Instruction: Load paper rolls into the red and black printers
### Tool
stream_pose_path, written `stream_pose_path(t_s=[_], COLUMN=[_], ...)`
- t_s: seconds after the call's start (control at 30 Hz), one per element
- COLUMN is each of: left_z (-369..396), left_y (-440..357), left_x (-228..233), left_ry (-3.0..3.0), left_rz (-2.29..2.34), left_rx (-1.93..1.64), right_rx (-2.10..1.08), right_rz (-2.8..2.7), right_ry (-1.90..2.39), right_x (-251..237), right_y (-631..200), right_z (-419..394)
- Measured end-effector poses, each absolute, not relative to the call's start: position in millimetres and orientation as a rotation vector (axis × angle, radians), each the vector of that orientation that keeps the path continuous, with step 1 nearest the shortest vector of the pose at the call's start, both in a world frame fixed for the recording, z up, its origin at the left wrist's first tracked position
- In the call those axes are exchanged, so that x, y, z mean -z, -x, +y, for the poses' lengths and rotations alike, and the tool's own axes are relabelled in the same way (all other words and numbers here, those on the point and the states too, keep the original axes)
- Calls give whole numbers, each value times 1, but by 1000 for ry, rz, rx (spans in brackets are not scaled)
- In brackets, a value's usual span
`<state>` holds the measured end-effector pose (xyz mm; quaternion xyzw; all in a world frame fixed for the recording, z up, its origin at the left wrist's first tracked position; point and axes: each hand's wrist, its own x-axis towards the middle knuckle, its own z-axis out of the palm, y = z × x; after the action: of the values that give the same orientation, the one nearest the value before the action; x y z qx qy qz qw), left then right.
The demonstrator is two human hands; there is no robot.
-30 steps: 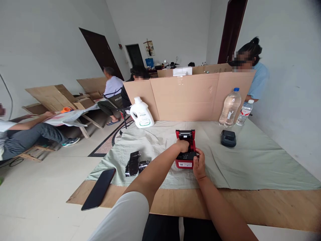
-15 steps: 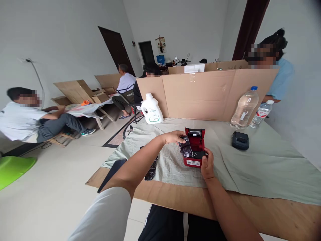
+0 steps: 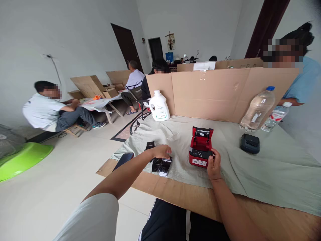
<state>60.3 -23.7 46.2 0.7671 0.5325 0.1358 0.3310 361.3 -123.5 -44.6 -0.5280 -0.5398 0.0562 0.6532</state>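
Note:
A small red-and-black thermal printer (image 3: 200,154) stands on the cloth with its lid raised and its red inner bay showing. My right hand (image 3: 214,164) grips its right front corner, thumb in front and fingers along the side. Left of the printer, my left hand (image 3: 162,151) hovers just over a crumpled piece of shiny black plastic film (image 3: 164,167); its fingers are apart and nothing shows in them. More black film (image 3: 151,144) lies behind that wrist. A dark flat slab (image 3: 122,160) is partly hidden under my left forearm.
A white detergent jug (image 3: 159,106) stands back left, before a cardboard partition (image 3: 208,93). At right are a large clear bottle (image 3: 258,108), a smaller water bottle (image 3: 277,117) and a black case (image 3: 250,143). Several people sit around the room. The table's wooden edge (image 3: 150,182) is nearest me.
My left hand has moved left and down from the printer and let go of the black film, which now lies on the cloth. My right hand stays on the printer. The view has shifted left.

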Motion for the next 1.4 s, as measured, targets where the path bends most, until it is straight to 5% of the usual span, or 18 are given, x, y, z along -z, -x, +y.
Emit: stream_pose_path(t_s=[0.3,0.63,0.9,1.07,1.4], left_z=[12,17,8,-32,-15], left_y=[15,8,-35,-113,-219], left_x=[-61,-41,-124,-169,-124], left_ry=[-2115,-2004,-1607,-1462,-1883], left_rz=[1961,1960,1160,586,646], left_rx=[264,130,-296,-12,5], right_rx=[-121,-103,-109,-121,131], right_rz=[-1228,-1232,-1209,-1222,-1373], right_ry=[1180,1183,1249,1309,1170], right_x=[47,49,37,28,3], right_y=[-363,-363,-357,-357,-359], right_z=[-121,-121,-126,-133,-141])
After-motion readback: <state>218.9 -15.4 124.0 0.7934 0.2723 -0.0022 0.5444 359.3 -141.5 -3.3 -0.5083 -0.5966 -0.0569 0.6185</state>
